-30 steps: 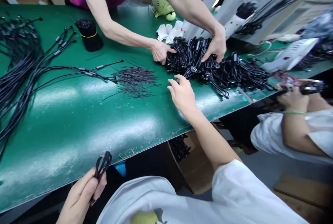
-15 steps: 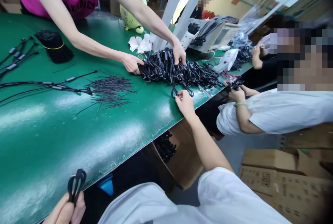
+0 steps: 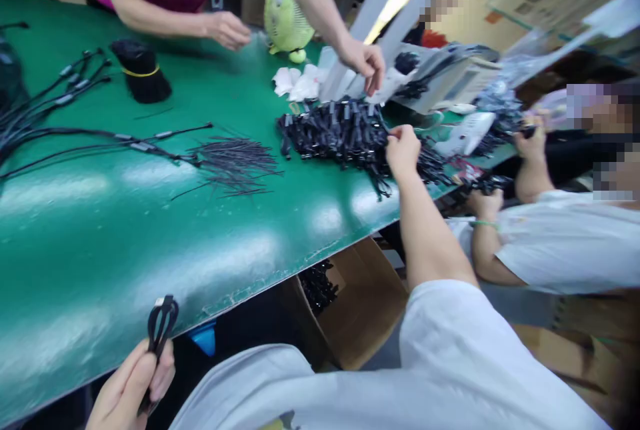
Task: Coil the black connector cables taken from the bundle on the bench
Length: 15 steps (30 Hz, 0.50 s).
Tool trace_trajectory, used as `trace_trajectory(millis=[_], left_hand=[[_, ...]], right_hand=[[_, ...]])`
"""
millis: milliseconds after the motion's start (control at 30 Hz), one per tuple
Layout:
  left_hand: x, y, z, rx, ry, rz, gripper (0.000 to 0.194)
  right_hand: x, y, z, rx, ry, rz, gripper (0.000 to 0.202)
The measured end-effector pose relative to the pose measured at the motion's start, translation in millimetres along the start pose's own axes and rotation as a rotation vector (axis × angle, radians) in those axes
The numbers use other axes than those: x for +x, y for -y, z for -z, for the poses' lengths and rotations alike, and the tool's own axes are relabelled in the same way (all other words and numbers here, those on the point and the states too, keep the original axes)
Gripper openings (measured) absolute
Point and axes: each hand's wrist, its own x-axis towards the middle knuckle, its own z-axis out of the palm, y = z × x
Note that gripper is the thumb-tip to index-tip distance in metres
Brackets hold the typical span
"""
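Observation:
A coiled black cable (image 3: 163, 323) with a pale metal plug is gripped in my left hand (image 3: 133, 380), low over the front edge of the green table (image 3: 200, 237). My right hand (image 3: 404, 153) reaches to the right part of a long pile of black coiled cables (image 3: 335, 130). Its fingers are pinched together at the pile; what they hold, if anything, is too small to make out. A co-worker's hand (image 3: 367, 67) hangs just above the pile, and their other hand (image 3: 230, 30) is over the table farther left.
Thin black ties (image 3: 240, 163), long cables (image 3: 130, 140) and a banded black bundle (image 3: 143, 73) lie on the table's left half. A green fan (image 3: 287, 17) stands behind. Below the edge is a cardboard box (image 3: 365, 310). Another person's hands (image 3: 485, 203) work at right.
My right hand has moved from the pile's front loops to its right part. The co-worker's hands have lifted off the pile, one moving left. My left hand still holds its cable.

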Motion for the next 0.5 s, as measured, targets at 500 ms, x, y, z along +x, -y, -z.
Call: trace_trajectory(millis=[500], left_hand=[[-7.3,-17.1,-1.6,-0.220,0.091,0.035,0.040]], right_hand=[[-131.1,213.6,-92.3,0.114,0.790,0.985,0.032]])
